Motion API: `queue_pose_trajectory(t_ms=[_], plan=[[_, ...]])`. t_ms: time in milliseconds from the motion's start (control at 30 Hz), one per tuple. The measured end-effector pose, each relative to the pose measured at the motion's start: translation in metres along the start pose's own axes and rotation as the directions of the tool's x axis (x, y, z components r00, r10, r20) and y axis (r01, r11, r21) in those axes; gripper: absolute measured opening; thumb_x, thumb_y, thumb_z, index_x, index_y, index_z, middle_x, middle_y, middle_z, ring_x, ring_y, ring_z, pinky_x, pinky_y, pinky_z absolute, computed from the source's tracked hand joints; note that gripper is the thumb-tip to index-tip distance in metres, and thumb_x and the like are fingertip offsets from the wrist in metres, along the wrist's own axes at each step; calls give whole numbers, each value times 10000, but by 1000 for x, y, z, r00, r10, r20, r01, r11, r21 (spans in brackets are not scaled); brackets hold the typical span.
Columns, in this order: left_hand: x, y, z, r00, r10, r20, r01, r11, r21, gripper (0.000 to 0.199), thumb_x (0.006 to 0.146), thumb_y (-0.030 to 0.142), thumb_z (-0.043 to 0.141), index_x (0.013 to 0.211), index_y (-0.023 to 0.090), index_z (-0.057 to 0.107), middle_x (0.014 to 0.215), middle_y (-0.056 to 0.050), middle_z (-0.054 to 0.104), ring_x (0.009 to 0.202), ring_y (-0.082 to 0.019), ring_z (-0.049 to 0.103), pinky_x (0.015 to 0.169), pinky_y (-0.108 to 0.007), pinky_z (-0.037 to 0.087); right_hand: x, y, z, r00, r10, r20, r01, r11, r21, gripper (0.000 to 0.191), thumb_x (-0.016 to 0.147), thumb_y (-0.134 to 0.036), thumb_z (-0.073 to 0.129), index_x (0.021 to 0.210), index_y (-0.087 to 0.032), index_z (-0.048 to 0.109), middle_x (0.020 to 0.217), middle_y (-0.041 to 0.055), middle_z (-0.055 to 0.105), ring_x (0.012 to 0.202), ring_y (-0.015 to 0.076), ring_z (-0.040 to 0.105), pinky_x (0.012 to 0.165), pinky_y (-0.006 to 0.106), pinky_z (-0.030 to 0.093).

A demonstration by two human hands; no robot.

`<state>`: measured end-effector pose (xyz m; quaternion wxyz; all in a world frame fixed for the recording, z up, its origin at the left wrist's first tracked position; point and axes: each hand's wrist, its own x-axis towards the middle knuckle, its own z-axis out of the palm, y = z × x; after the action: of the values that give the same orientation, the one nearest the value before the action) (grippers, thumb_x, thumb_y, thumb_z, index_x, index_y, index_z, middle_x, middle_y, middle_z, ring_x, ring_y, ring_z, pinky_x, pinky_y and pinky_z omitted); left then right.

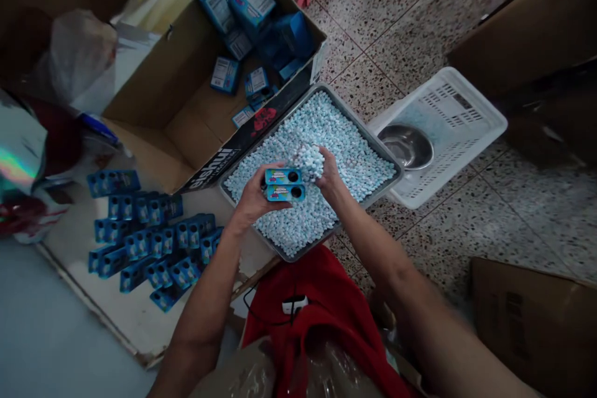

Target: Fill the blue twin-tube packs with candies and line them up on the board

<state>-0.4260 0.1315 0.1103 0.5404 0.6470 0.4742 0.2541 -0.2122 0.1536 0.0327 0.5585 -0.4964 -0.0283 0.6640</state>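
My left hand (255, 194) is closed around two small blue candy boxes (283, 185), stacked side by side, each with a dark round hole at its right end. The lettering on one seems to read "caramelo macizo". Right beside them, my right hand (329, 169) cups a heaped handful of small pale blue and white candies (308, 160). Both hands are above a grey tray (285, 257) spread with the same candies (359, 158). My right fingers are partly hidden by the handful.
Rows of small blue boxes (153, 242) stand on the table (107, 317) at left. Behind the tray, an open cardboard carton (196, 112) holds more blue boxes (254, 3). A white plastic basket (448, 137) with a metal bowl (407, 144) adjoins the tray's right side.
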Motion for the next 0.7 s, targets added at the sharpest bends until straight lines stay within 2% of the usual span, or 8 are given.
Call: queue_pose_trajectory(t_ms=[67,100,200,300,433,600,700], plan=[[-9,-3,-6,990,-17,-140,33,993,113,798,592,401,1020,1268,250,624,1201,-60,745,1087,-277,740,974,-416,613,-14,-5,10,993,75,86,-82,993,84,338,668,-567,761,770,-277,622,795,53,771,1109,353,750,951,560,651],[-11,-6,-7,978,-21,-208,57,984,169,769,598,355,1012,1251,243,621,1153,-46,748,1051,-267,740,956,-407,611,-21,-8,17,990,76,122,-91,989,120,319,682,-558,744,785,-276,635,792,48,769,1100,341,751,933,541,656],[-10,-18,-3,946,-4,-324,92,962,257,749,583,248,989,1231,236,615,1154,-37,743,1059,-264,731,953,-392,600,-43,-15,39,979,-33,203,-9,979,204,277,732,-522,705,834,-266,682,798,33,762,1050,297,754,903,487,658],[-6,-23,3,942,38,-334,53,965,258,768,585,275,989,1250,252,607,1162,-32,746,1052,-266,738,944,-397,606,-59,-22,58,948,-154,277,100,975,199,270,777,-510,686,853,-252,709,836,28,758,969,248,741,884,432,644],[-6,-22,9,932,93,-351,14,957,289,787,552,334,1012,1231,261,621,1155,-47,749,1056,-302,745,935,-441,615,-71,-28,73,918,-254,303,235,967,99,264,816,-506,662,830,-250,725,949,35,758,887,203,702,822,375,613],[-13,-28,11,939,93,-332,5,959,283,749,596,313,986,1244,266,614,1165,-44,745,1065,-287,744,951,-433,612,-77,-28,81,889,-337,309,341,939,42,329,851,-576,635,810,-266,738,897,37,701,861,208,677,825,392,597],[-14,-32,9,931,94,-353,-6,971,241,751,608,345,988,1247,261,602,1164,-39,742,1057,-265,745,938,-394,614,-78,-30,81,886,-339,316,363,932,-17,362,870,-616,614,819,-277,730,900,38,691,846,209,668,843,412,592]])
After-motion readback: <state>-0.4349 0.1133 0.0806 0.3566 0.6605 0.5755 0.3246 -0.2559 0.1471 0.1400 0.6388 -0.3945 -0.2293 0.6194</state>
